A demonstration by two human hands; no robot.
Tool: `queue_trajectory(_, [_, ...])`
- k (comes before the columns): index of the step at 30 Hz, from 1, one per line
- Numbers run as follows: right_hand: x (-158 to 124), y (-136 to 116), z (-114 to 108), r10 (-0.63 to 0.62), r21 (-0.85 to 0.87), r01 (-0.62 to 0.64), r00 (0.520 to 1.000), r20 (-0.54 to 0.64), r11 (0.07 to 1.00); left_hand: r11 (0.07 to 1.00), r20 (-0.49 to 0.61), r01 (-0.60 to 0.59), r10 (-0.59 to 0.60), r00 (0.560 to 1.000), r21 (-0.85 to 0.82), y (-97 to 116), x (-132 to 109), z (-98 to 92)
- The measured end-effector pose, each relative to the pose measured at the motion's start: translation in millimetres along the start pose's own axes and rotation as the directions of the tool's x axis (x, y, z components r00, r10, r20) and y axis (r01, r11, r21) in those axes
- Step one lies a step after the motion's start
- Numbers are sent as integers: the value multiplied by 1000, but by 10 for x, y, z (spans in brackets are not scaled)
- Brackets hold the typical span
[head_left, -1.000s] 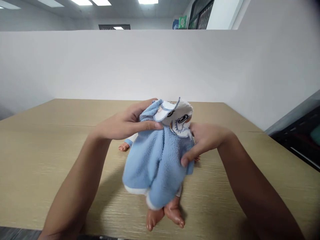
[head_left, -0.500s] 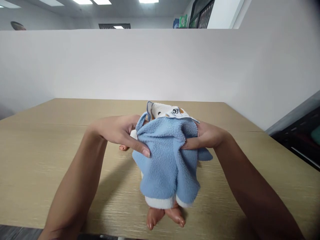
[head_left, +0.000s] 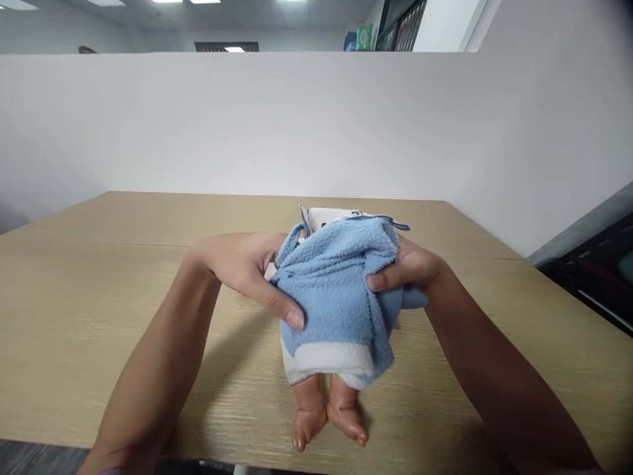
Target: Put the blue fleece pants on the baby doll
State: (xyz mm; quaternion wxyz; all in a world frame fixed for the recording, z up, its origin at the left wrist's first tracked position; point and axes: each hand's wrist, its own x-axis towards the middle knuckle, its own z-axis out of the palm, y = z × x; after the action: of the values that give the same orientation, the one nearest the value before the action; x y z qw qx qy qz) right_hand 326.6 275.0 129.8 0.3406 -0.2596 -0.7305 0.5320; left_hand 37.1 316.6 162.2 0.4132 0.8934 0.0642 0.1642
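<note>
A doll [head_left: 309, 412] lies or stands on the table with its bare feet toward me; only its lower legs and feet show. Over it hangs a fuzzy light-blue doll garment [head_left: 331, 290] with a white hem and a patterned white piece at its top edge. My left hand [head_left: 257, 274] grips the garment's left side, thumb on the front and fingers hidden behind. On the other side my right hand [head_left: 405, 267] pinches bunched cloth, its fingers also out of sight behind. The doll's head and trunk are covered.
The wooden table [head_left: 123, 316] spreads out on all sides of the doll. A white partition [head_left: 297, 125] stands along its far edge. At the right is a dark rack or crate [head_left: 593, 264].
Both hands have bunched the garment upward, so its hem sits higher and more of the doll's legs shows. The white patterned piece has folded back and shows less.
</note>
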Motion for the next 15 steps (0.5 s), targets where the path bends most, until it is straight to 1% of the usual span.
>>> queue_trajectory(2, [-13,-11,37,25,12,-25,1000,-5,1000,1000,-84,2,-2,996,2,-57,-27,-19])
queue_trajectory(3, [-17,-19,47,40,0,-40,999,19,999,1000,-136,7,-8,991,-4,-87,-46,-31])
queue_trajectory(5, [-14,-34,46,96,-32,-93,988,121,995,999,-235,26,-31,972,-24,-137,-81,-52])
queue_trajectory(7, [4,-42,25,182,-64,-171,944,276,983,998,-290,50,-61,955,-45,-160,-95,-58])
queue_trajectory(8, [16,-43,11,216,-76,-202,916,339,976,996,-283,64,-79,956,-61,-159,-92,-54])
queue_trajectory(9, [29,-41,-2,235,-82,-220,895,379,972,993,-243,82,-101,965,-85,-151,-82,-45])
queue_trajectory(10, [40,-36,-11,232,-75,-221,887,399,973,988,-183,106,-125,975,-113,-138,-67,-34])
queue_trajectory(12, [47,-14,-16,164,2,-179,907,388,984,975,-74,150,-164,984,-165,-107,-36,-10])
queue_trajectory(13, [43,3,-10,117,70,-151,928,354,986,970,-52,163,-175,983,-181,-95,-25,-2])
queue_trajectory(15, [31,44,22,71,236,-124,973,220,964,967,-75,163,-180,981,-195,-89,-15,7])
